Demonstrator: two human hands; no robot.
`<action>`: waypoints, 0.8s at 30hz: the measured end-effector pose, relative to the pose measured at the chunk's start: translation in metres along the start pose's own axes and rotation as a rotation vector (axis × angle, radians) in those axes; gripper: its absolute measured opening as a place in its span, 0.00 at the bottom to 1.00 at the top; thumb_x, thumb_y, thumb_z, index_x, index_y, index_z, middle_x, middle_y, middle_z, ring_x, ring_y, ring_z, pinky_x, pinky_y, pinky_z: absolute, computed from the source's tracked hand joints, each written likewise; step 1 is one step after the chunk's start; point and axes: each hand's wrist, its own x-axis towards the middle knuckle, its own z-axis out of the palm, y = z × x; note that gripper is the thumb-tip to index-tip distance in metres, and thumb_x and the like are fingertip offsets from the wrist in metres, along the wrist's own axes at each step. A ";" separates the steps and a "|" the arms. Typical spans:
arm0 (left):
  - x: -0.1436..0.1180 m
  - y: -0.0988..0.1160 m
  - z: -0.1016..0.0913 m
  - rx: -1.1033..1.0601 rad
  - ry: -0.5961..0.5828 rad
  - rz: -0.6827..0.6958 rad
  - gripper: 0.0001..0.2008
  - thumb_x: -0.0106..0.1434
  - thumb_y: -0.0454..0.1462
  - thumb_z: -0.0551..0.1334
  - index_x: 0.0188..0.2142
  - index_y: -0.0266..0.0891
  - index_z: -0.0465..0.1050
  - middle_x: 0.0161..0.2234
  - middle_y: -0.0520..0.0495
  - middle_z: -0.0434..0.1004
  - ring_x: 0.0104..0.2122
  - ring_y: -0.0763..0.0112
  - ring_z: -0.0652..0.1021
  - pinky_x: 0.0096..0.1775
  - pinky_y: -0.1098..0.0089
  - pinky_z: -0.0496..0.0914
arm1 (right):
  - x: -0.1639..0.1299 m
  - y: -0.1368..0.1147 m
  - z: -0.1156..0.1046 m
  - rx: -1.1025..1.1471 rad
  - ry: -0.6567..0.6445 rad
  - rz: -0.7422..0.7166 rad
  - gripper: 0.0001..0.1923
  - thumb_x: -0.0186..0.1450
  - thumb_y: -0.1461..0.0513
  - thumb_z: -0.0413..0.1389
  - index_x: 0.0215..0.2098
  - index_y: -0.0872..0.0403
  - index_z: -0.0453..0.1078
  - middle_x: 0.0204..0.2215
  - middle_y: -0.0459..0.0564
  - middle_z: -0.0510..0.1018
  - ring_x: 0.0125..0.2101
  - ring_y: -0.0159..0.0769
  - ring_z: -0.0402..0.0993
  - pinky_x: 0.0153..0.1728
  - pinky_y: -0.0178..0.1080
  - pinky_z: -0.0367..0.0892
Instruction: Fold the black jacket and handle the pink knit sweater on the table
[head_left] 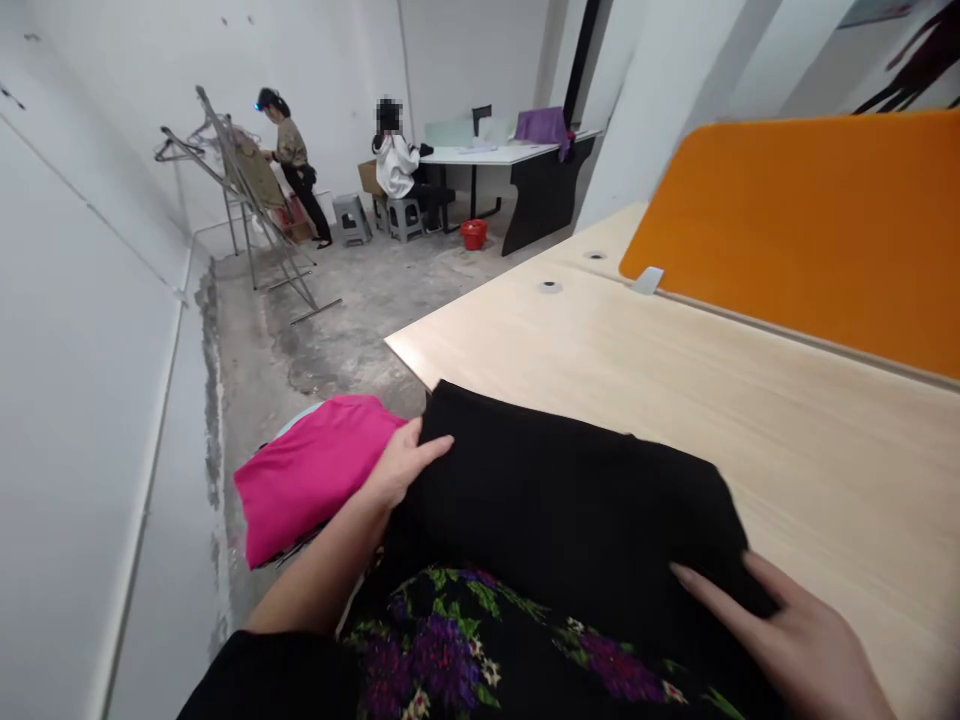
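A piece of black cloth [555,490], folded flat, lies over the near edge of the pale wooden desk [810,400] in front of me. My left hand [405,462] grips its left end, thumb on top and the other fingers hidden beneath. At the right end, my right hand [787,620] holds the cloth between thumb and fingers. Below it is dark clothing with purple flowers and green leaves [450,650]. To the left of my left hand, bright pink cloth [322,470] rests on a pile, with pale blue and dark edges showing under it.
An orange divider panel [810,230] stands along the desk. Across the concrete floor are a metal rack with hangers [240,170], a standing person [292,160], a seated person [397,165], grey stools [351,218], a red bucket [473,235] and a white table [480,155].
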 end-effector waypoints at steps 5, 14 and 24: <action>-0.063 0.053 -0.109 0.077 0.389 0.166 0.27 0.47 0.44 0.71 0.45 0.35 0.72 0.37 0.45 0.81 0.37 0.62 0.79 0.40 0.66 0.75 | 0.014 -0.125 0.069 0.330 -0.309 -0.262 0.19 0.51 0.48 0.62 0.33 0.52 0.74 0.31 0.50 0.81 0.33 0.46 0.77 0.30 0.41 0.73; -0.130 -0.011 -0.270 -0.040 0.864 0.025 0.23 0.46 0.42 0.72 0.41 0.36 0.75 0.34 0.45 0.81 0.39 0.59 0.80 0.44 0.64 0.75 | 0.059 -0.246 0.262 0.522 -0.613 -0.636 0.18 0.54 0.54 0.63 0.39 0.56 0.74 0.38 0.48 0.79 0.41 0.44 0.74 0.45 0.44 0.69; -0.107 -0.103 -0.302 -0.125 0.719 -0.497 0.28 0.51 0.46 0.70 0.49 0.37 0.72 0.42 0.38 0.80 0.45 0.56 0.79 0.45 0.62 0.75 | 0.082 -0.183 0.355 0.389 -1.015 0.025 0.39 0.46 0.54 0.70 0.53 0.56 0.68 0.51 0.57 0.75 0.52 0.45 0.70 0.56 0.46 0.63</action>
